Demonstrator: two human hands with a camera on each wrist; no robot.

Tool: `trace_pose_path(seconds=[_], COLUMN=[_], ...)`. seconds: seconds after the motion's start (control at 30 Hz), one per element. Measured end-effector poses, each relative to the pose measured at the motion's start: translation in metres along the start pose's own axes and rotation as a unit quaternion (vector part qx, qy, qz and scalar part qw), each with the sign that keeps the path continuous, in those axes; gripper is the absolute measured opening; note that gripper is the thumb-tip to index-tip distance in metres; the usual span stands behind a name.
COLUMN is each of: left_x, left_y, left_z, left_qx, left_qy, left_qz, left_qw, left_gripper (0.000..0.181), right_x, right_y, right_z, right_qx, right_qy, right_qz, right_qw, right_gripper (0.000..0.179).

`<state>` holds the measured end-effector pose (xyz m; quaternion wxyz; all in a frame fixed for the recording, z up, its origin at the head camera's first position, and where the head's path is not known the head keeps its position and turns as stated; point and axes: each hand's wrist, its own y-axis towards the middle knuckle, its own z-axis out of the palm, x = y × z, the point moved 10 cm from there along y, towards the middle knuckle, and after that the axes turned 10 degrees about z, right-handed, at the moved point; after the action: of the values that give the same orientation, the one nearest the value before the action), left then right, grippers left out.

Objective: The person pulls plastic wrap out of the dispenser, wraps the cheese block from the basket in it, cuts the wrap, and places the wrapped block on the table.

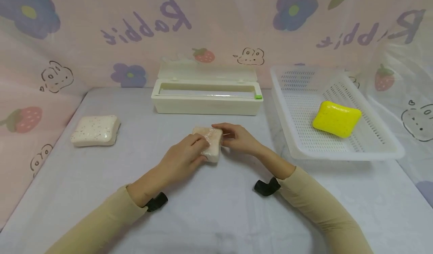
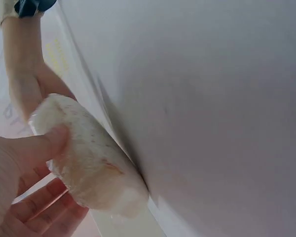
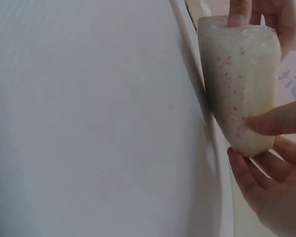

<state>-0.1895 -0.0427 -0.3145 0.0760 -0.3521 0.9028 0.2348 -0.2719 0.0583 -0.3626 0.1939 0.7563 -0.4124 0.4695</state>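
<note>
A pale, red-speckled, pillow-shaped block (image 1: pixel 214 148) in clear cling film stands at the middle of the table, between the two hands. My left hand (image 1: pixel 184 156) grips its left side, and in the left wrist view the thumb lies on the glossy face with the fingers behind. At the opposite end my right hand (image 1: pixel 241 139) pinches the block, its thumb on the speckled face in the right wrist view and the fingers along the edge. Behind them stands a white cling film dispenser (image 1: pixel 208 106), lid raised, with a green slider (image 1: pixel 258 96) at its right end.
Another white speckled block (image 1: pixel 96 130) lies on the left of the table. To the right is a white perforated basket (image 1: pixel 345 156) with a yellow block (image 1: pixel 337 119) inside. A printed cloth (image 1: pixel 216 28) hangs behind the table.
</note>
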Motion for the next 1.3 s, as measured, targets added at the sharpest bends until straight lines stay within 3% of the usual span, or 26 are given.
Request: trace_pose_path(seconds=[0.27,0.53,0.7,0.93,1.07,1.3], left_x=[0.019,0.036,0.045,0.059,0.067,0.083], left_y=[-0.009,-0.017,-0.020,-0.026,-0.028,-0.038], left_z=[-0.017,-0.025,-0.025,-0.023,-0.019,-0.018], left_qx=[-0.063,-0.112,-0.127,-0.139,-0.142,-0.183], left_qy=[-0.103,-0.204,-0.231,-0.271,-0.294,-0.302], left_qz=[-0.044,-0.095,-0.127,-0.199,-0.242,-0.327], left_qw=[0.9917,0.9679,0.9560,0.9316,0.9139,0.8764], left_gripper=[0.031,0.033,0.030,0.033,0.035,0.034], right_x=[0.005,-0.002,-0.004,0.001,0.003,-0.001], right_y=[-0.004,-0.004,-0.005,-0.007,-0.007,-0.009], right_z=[-0.011,-0.015,-0.016,-0.010,-0.008,-0.007], right_qx=[-0.036,-0.078,-0.099,-0.107,-0.111,-0.138], right_qy=[0.057,0.154,0.176,0.218,0.235,0.181], right_qz=[0.011,0.071,0.098,0.091,0.078,0.099], right_qw=[0.9977,0.9825,0.9744,0.9657,0.9624,0.9686], right_gripper=[0.048,0.048,0.048,0.053,0.059,0.056])
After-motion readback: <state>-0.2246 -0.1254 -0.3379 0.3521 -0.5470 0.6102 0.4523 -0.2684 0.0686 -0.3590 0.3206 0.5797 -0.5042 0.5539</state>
